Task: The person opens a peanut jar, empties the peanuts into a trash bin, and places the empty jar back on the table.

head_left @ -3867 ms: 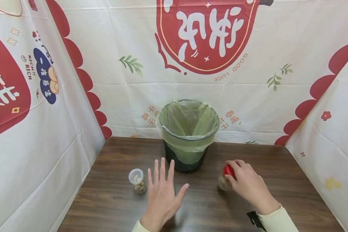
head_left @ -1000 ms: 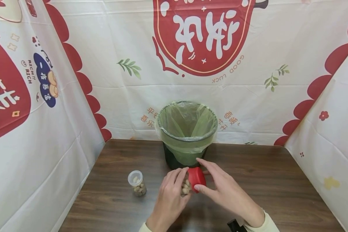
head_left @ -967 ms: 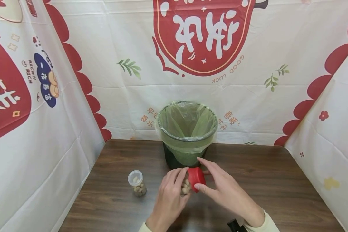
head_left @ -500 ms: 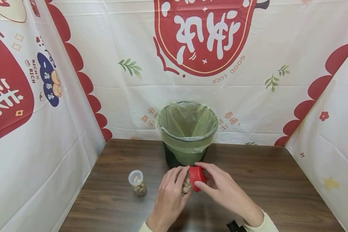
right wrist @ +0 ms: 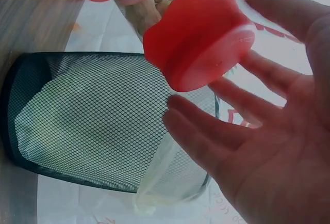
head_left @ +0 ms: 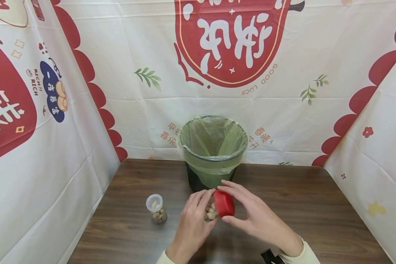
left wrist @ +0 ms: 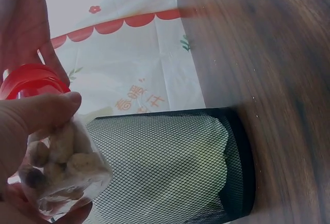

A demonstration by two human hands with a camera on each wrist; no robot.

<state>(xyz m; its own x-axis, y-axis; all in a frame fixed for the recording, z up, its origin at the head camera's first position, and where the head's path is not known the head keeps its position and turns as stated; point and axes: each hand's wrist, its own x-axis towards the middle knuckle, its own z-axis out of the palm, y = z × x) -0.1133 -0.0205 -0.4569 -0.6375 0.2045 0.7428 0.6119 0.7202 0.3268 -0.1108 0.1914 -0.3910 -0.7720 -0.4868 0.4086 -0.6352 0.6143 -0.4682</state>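
Observation:
In front of the bin, my left hand (head_left: 193,223) grips a clear jar (head_left: 211,212) of light-brown nuts that look like unshelled peanuts. The jar is tilted, its red scalloped lid (head_left: 224,204) turned to the right. In the left wrist view, my thumb lies across the jar near the lid. My right hand (right wrist: 278,146) is spread around the lid, fingers fairly straight and loose. Some of its fingertips are at or near the lid's edge; firm contact cannot be made out. The lid sits on the jar's mouth.
A small clear tub (head_left: 157,211) with a pale lid and similar nuts stands on the left of the brown table (head_left: 118,234). Behind my hands stands a black mesh bin (head_left: 194,179) with a greenish plastic liner. Printed cloth (head_left: 118,84) walls the back and sides.
From the table's right side, the red-lidded jar has come to the middle, and my left hand has taken hold of it. Since half a second ago, my right fingers have loosened and shifted around the lid.

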